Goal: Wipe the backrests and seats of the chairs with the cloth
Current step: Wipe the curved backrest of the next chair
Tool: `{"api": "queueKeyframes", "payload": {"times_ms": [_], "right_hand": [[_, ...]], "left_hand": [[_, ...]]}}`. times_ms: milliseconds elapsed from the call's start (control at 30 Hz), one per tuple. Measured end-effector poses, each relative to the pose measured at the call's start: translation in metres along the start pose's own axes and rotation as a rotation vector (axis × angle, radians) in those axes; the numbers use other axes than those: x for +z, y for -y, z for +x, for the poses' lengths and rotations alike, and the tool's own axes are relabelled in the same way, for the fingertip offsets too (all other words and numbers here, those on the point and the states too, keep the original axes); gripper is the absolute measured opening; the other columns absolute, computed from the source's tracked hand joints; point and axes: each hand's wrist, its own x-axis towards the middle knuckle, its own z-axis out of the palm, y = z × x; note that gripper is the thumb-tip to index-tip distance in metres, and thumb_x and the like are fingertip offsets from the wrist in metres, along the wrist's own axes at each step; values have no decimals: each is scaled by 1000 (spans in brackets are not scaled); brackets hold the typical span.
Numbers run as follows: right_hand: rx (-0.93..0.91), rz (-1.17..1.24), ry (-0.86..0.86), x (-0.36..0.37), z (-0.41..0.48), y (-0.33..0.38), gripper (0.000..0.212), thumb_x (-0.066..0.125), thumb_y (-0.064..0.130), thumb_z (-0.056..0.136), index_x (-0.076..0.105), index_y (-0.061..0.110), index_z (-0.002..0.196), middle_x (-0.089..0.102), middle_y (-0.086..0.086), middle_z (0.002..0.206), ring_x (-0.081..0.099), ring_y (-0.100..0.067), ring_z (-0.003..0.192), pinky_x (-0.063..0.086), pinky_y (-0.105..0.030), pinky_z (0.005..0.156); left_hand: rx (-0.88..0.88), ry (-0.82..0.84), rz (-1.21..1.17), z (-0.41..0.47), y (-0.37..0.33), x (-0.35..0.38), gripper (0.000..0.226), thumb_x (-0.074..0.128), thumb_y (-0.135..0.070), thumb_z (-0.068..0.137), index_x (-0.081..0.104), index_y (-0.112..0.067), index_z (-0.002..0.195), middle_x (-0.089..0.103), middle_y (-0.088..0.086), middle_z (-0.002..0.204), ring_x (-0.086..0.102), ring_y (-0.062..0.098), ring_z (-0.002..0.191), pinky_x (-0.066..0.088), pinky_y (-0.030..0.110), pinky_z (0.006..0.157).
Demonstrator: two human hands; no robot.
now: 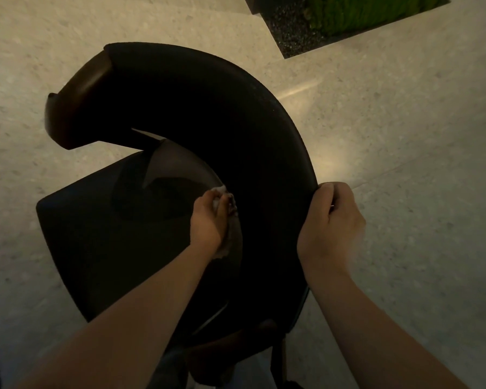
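The step in hand looks like wiping the inner face of the chair's (pixel 180 248) curved backrest (pixel 222 108), low down where it meets the seat (pixel 96 226). The left hand (pixel 208 220) reaches into that curve, and its grip is curled round a pale cloth (pixel 219 190) that it presses against the dark padding. The right hand (pixel 331 228) steadies the chair, its grip closed over the outer top edge of the backrest.

The next move probably calls for sweeping the cloth along the curve toward the wooden arm end (pixel 76 88), then down onto the seat, which seems not yet wiped. The chair stands on a speckled floor (pixel 404 136), well apart from a bed of green plants (pixel 362 12). No brand, label or writing can be read.
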Motion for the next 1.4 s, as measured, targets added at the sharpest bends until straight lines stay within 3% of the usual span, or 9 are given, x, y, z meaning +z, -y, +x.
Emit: {"api": "queueKeyframes", "payload": {"times_ms": [167, 267, 367, 667, 833, 967, 1033, 1200, 1400], "right_hand": [[-10, -6, 0, -1, -1, 1, 31, 30, 37, 93, 51, 23, 74, 43, 9, 56, 40, -7, 50, 29, -24, 51], [-16, -8, -4, 0, -1, 1, 30, 31, 37, 93, 50, 25, 73, 43, 9, 56, 40, -7, 49, 29, -26, 51], [-35, -22, -13, -1, -1, 1, 29, 31, 36, 94, 47, 27, 70, 42, 9, 54, 41, -7, 49, 27, -24, 49], [-53, -8, -19, 1, 0, 0, 27, 33, 35, 92, 46, 28, 69, 40, 9, 52, 42, -6, 49, 25, -16, 46], [-53, -9, -26, 1, 0, -1, 29, 33, 35, 92, 51, 25, 72, 42, 10, 54, 42, -7, 49, 26, -18, 49], [-42, -9, -19, 1, -1, 0, 29, 34, 34, 92, 52, 23, 73, 43, 10, 55, 41, -7, 48, 28, -20, 49], [-40, -23, -18, 0, -1, 1, 29, 34, 34, 93, 52, 22, 73, 43, 10, 55, 40, -7, 48, 28, -22, 49], [-12, -64, -7, -1, -1, 5, 29, 33, 35, 92, 50, 22, 73, 44, 9, 58, 41, -7, 51, 26, -24, 51], [8, -110, -11, -1, -1, 8, 26, 36, 32, 93, 47, 22, 72, 45, 6, 61, 42, -8, 52, 22, -25, 49]], "left_hand": [[52, 15, -195, -13, -12, 5, 35, 42, -54, 95, 36, -48, 129, 33, -47, 109, 45, -26, 97, 34, 14, 77], [61, -10, -263, -20, -15, 13, 37, 38, -48, 99, 32, -54, 135, 34, -53, 106, 41, -34, 93, 32, 13, 79], [12, -38, -310, -26, -13, 10, 36, 44, -43, 99, 34, -75, 111, 45, -56, 99, 46, -32, 91, 36, 14, 77], [112, -183, -293, -16, -28, 18, 34, 56, -30, 96, 42, -46, 122, 39, -24, 119, 44, -21, 105, 36, 6, 87], [45, -150, -281, -7, -19, 14, 26, 58, -27, 96, 50, -47, 109, 47, -26, 111, 46, -29, 93, 40, -1, 69], [-64, -231, -256, -2, -6, 5, 6, 61, -18, 93, 66, -20, 91, 56, -13, 75, 56, -2, 66, 47, 18, 72], [-137, -174, -296, -5, -6, -8, 15, 52, -19, 97, 64, -26, 90, 59, -10, 82, 59, 1, 71, 46, 27, 85], [275, -198, -99, -28, -65, -27, 14, 60, -24, 94, 56, -31, 106, 53, -8, 108, 51, -16, 94, 38, 1, 80], [641, -324, -76, -49, -149, -24, 29, 66, -32, 90, 62, -18, 115, 46, -5, 114, 48, -4, 101, 38, 5, 89]]}}
